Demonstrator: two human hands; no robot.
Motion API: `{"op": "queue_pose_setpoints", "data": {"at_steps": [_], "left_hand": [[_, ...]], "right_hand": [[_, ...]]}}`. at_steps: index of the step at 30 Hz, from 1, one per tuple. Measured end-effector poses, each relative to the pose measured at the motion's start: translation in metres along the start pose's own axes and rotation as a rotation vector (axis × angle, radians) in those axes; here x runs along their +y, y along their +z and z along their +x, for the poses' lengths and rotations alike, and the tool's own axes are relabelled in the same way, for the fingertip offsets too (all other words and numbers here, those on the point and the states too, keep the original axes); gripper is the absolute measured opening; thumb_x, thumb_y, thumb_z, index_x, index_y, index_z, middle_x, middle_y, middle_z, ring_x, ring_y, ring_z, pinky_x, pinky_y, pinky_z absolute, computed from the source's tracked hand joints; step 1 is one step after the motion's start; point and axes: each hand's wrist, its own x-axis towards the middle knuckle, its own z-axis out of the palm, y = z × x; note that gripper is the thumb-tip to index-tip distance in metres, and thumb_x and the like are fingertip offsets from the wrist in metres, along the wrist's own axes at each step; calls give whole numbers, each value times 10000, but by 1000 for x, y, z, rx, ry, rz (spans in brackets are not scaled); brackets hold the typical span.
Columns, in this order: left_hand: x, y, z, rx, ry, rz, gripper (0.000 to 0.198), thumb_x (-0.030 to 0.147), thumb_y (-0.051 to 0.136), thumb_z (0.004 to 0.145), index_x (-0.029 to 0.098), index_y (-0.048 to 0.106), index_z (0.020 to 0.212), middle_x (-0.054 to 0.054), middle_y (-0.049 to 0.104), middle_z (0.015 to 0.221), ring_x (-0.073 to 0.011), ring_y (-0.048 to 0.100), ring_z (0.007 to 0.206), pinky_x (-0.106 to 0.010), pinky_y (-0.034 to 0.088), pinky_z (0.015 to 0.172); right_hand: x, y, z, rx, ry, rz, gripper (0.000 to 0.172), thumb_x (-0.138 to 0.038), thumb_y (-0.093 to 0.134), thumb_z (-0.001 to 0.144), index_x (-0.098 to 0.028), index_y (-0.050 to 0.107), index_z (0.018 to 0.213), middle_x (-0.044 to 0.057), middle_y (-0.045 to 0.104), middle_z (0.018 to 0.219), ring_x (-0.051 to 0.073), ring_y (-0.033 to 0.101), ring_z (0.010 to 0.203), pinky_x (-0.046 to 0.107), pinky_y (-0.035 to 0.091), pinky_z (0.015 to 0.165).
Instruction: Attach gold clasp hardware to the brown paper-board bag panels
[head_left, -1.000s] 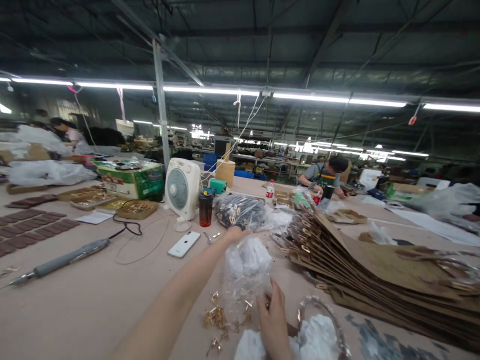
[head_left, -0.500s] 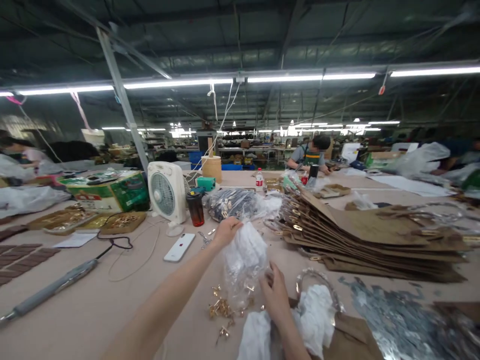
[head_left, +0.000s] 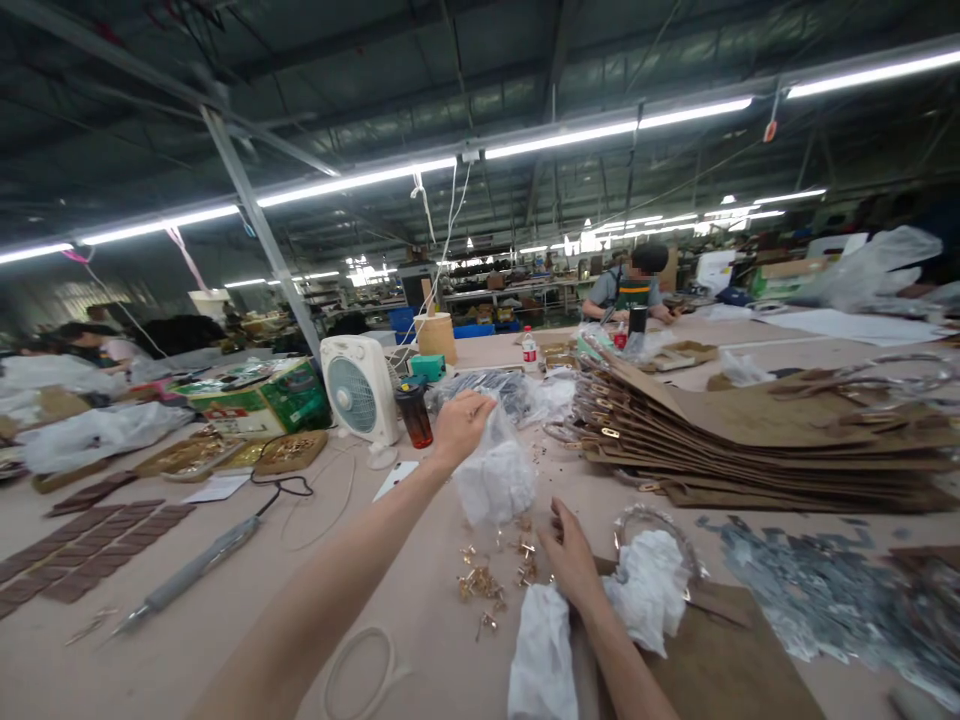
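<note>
My left hand [head_left: 463,432] is closed on the top of a clear plastic bag [head_left: 495,465] with white crumpled material inside. The bag hangs over a loose pile of small gold-coloured metal fittings [head_left: 481,582] on the table. My right hand [head_left: 568,553] is to the right of that pile, fingers loosely bent and partly apart, with nothing visible in it. Below its wrist lies a brown bag panel [head_left: 720,650] with white wrapping [head_left: 651,590] around its handle. Another white wrapped bundle [head_left: 541,655] sits beside my right forearm.
A stack of brown panels [head_left: 675,450] stands at the right, with grey scraps [head_left: 802,590] in front. To the left are a fan [head_left: 356,390], a dark tumbler [head_left: 414,412], a phone [head_left: 394,480] and a grey pen-like tool [head_left: 199,565]. A person [head_left: 630,285] sits across the table.
The view has tilted and shifted left. My left hand has lifted the plastic bag off the metal fittings, uncovering more of them. My right hand is now farther from the bag.
</note>
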Motion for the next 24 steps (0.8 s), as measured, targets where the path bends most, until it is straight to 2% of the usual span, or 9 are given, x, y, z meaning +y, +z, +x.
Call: {"op": "queue_pose_setpoints", "data": {"at_steps": [4, 7, 10, 13, 16, 19, 21, 24], "left_hand": [[28, -2, 12, 95, 5, -59, 267, 338, 610, 993, 203, 763, 821, -23, 701, 807, -171, 634, 806, -287, 450, 766], [54, -7, 28, 168, 32, -129, 252, 350, 637, 977, 194, 772, 832, -8, 693, 777, -151, 588, 728, -282, 426, 715], [76, -17, 42, 175, 63, -194, 233, 339, 653, 962, 186, 783, 844, -9, 716, 795, -140, 571, 697, -278, 410, 684], [84, -34, 50, 194, 45, -195, 254, 367, 652, 959, 181, 790, 855, -16, 731, 807, -139, 570, 701, -274, 410, 679], [76, -61, 52, 283, -5, -158, 284, 416, 654, 957, 181, 799, 892, -17, 734, 815, -142, 586, 726, -271, 431, 704], [53, -96, 44, 387, -131, -197, 334, 484, 675, 928, 172, 794, 917, -18, 738, 817, -152, 618, 749, -267, 460, 696], [33, -121, 29, 456, -251, -242, 398, 548, 693, 892, 158, 775, 901, -20, 730, 798, -154, 625, 738, -265, 475, 672], [7, -153, -14, 519, -477, -296, 489, 646, 704, 831, 159, 731, 869, -23, 705, 757, -156, 618, 689, -288, 515, 643]], "right_hand": [[-7, -1, -1, -30, -12, -33, 737, -364, 689, 784, -115, 571, 1468, 192, 605, 1471, 333, 628, 1291, 500, 478, 1140], [-12, -3, -2, -40, -8, -49, 826, -371, 730, 764, -112, 509, 1517, 198, 563, 1508, 347, 594, 1324, 519, 470, 1144], [-14, -3, -3, -27, -5, -24, 835, -373, 751, 758, -143, 504, 1521, 180, 566, 1506, 339, 594, 1323, 511, 475, 1139], [-14, -3, -3, -30, -2, -12, 824, -385, 742, 774, -146, 497, 1524, 182, 557, 1511, 333, 593, 1326, 506, 471, 1142], [-16, -3, -3, -53, -5, -16, 836, -427, 722, 796, -122, 472, 1533, 202, 545, 1507, 337, 590, 1324, 520, 467, 1142], [-24, -4, -6, -67, -34, 19, 823, -474, 708, 826, -131, 463, 1533, 202, 542, 1497, 327, 587, 1325, 513, 479, 1134], [-34, -6, -8, -83, -91, 71, 791, -479, 699, 852, -155, 458, 1532, 187, 534, 1506, 309, 579, 1337, 493, 490, 1132], [-56, -13, -16, -110, -209, 154, 719, -448, 695, 882, -194, 471, 1516, 159, 542, 1501, 280, 580, 1335, 460, 498, 1131]]}}
